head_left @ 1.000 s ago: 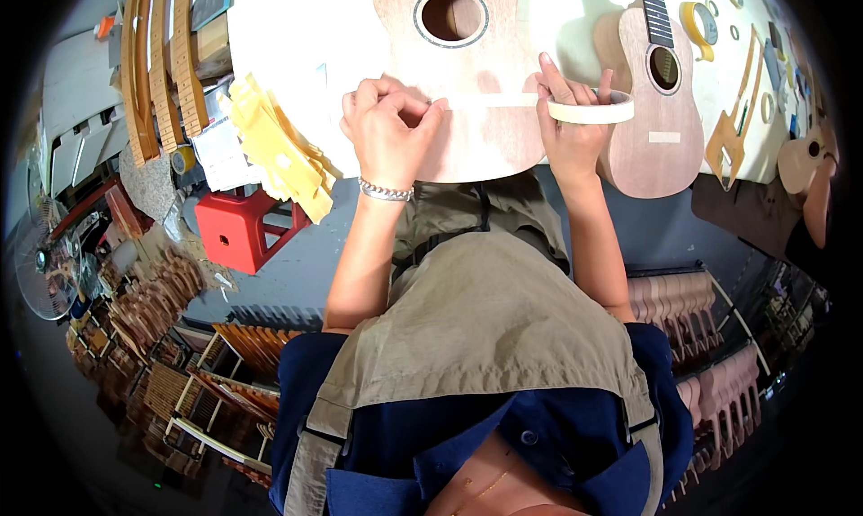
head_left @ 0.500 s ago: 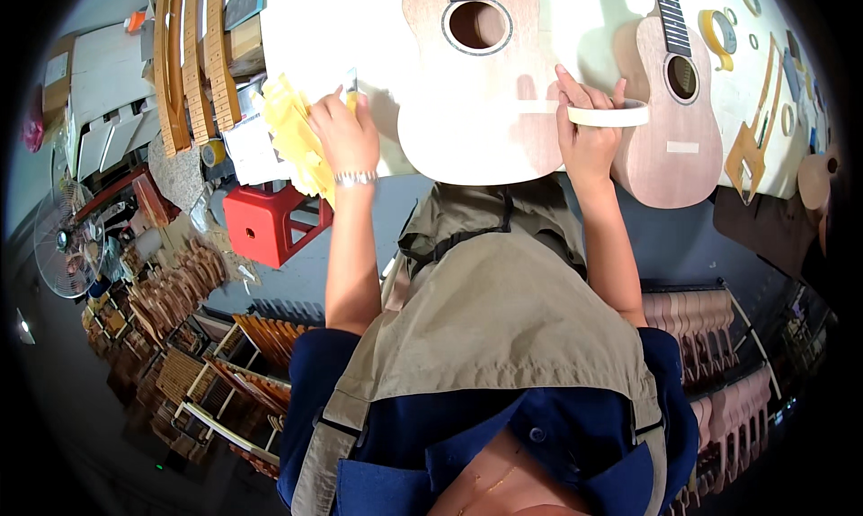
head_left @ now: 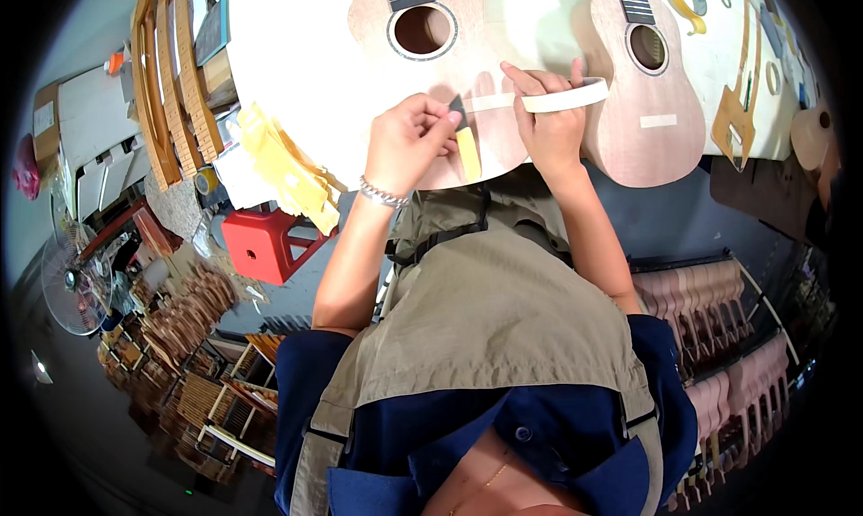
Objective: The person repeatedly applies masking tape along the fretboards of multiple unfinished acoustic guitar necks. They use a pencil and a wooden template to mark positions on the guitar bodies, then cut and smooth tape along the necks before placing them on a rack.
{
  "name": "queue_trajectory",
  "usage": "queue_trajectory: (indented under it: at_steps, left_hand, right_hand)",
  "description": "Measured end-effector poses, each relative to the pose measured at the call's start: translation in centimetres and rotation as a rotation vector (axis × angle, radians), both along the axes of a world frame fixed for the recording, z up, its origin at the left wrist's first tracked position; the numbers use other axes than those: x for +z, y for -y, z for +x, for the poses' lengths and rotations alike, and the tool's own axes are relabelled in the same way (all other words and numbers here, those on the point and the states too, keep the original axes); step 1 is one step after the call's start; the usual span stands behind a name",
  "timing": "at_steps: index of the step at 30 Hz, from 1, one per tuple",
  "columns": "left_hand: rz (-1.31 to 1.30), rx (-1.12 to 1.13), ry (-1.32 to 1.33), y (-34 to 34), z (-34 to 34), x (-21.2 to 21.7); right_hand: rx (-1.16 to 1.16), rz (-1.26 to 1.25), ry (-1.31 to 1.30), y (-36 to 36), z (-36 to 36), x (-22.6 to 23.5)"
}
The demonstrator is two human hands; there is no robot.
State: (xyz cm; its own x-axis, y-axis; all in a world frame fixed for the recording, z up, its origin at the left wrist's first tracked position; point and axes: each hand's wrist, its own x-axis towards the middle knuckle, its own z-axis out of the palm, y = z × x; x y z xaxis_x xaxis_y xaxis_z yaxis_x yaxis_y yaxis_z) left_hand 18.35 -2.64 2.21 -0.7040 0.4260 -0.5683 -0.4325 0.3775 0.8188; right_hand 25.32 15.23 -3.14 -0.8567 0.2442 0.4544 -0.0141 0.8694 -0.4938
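Note:
My left hand (head_left: 407,146) is closed on a small knife (head_left: 468,153) with a yellow body and a dark pointed tip. It hovers over the lower left of an unfinished pale wooden ukulele (head_left: 378,44), whose dark fretboard runs off the top of the picture. A strip of cream masking tape (head_left: 491,102) crosses the lower part of its top and leads to my right hand (head_left: 553,131). The masking tape roll (head_left: 568,96) is looped over my right hand's fingers, some of them stretched out. Whether my right fingertips press on the strip is unclear.
A second unfinished ukulele (head_left: 640,98) lies to the right, with a pale bridge patch. Yellow cloth or paper sheets (head_left: 286,170) overhang the white table's (head_left: 292,35) left edge. Fretted necks (head_left: 184,84) stand beyond. A red stool (head_left: 261,246) is below; tape rolls and a wooden template (head_left: 735,125) lie at right.
My left hand has moved right, from beside the yellow sheets to above the ukulele, carrying the knife. My right hand stays by the tape. The whole view has shifted a little.

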Motion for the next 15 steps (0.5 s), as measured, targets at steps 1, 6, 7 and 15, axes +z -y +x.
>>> queue_trajectory:
  at_steps: [1, 6, 7, 15]
  left_hand:
    - [-0.02, -0.03, -0.004, -0.4, -0.1, -0.3]
    - [-0.119, -0.119, -0.016, -1.4, -0.6, -0.5]
    - [-0.136, -0.122, -0.01, -1.6, -0.7, -0.3]
    - [-0.103, -0.027, -0.025, -1.0, -1.1, -0.8]
  right_hand:
    - [0.003, -0.016, 0.013, 0.1, 0.0, 0.2]
    - [0.006, -0.022, 0.028, 0.1, 0.1, 0.7]
    - [0.006, -0.004, 0.017, 0.1, 0.0, 0.7]
    - [0.274, -0.372, 0.036, -4.5, 4.1, 5.4]
